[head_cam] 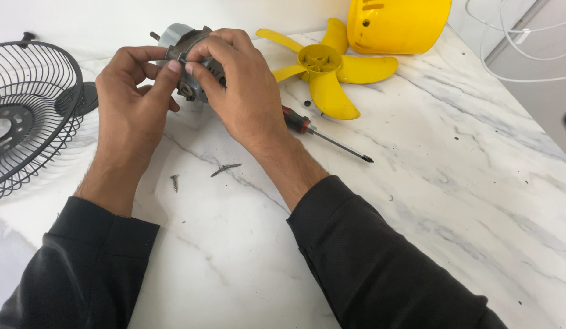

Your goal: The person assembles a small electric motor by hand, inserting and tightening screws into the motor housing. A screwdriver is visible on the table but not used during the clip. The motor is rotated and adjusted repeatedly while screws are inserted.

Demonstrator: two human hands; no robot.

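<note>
Several loose parts ring the work: a black wire fan guard (27, 116) at far left, a yellow fan blade (328, 70) and yellow housing (397, 24) far right, a screwdriver (325, 134), and two screws (200, 173) nearer. Between both hands, above the marble table (447, 201), sits the grey motor (186, 58). Left hand (130, 109) and right hand (240, 88) pinch it with curled fingers.

Small grey fan motor (184, 42), shaft pointing left, tilted above the white marble table (417, 201)
</note>
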